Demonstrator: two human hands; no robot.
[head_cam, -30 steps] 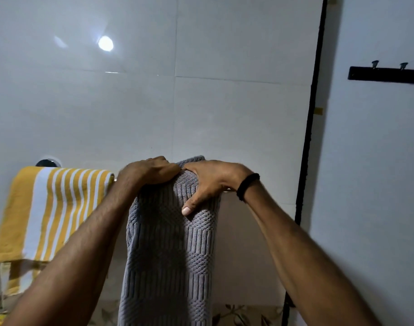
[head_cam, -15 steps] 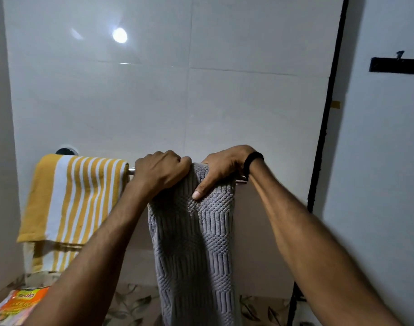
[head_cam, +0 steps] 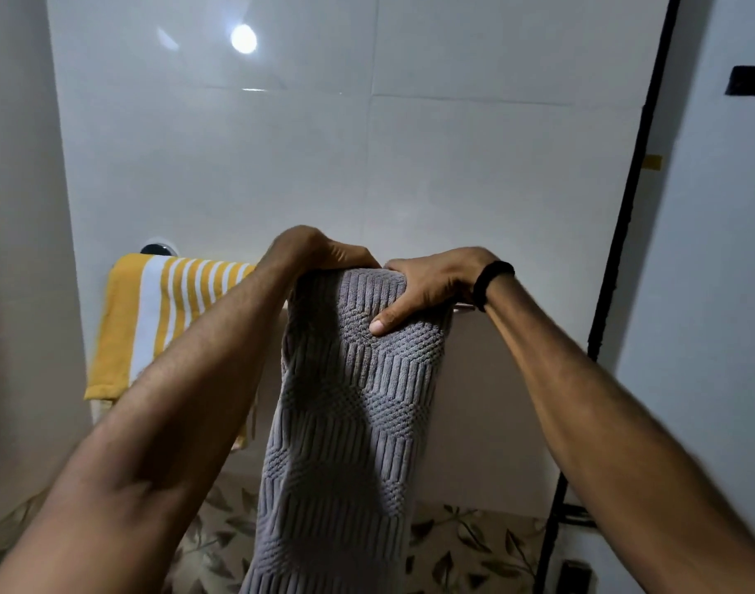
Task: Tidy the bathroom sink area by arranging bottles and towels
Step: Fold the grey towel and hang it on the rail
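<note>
A person's two hands settle a grey towel (head_cam: 345,422) over a wall-mounted rail (head_cam: 463,307) in a white-tiled bathroom. The left hand (head_cam: 320,250) curls over the fold at the top, and the right hand (head_cam: 431,280), a black wristband (head_cam: 491,285) at the wrist, grips beside it with its thumb pressed flat to the front of the cloth. The grip at both top corners appears meant to square the towel on the bar so it hangs straight. It hangs just beside a yellow-and-white striped towel (head_cam: 161,310) already draped over the same rail, which suggests the towels are being lined up side by side. No brand, label or writing can be read.
</note>
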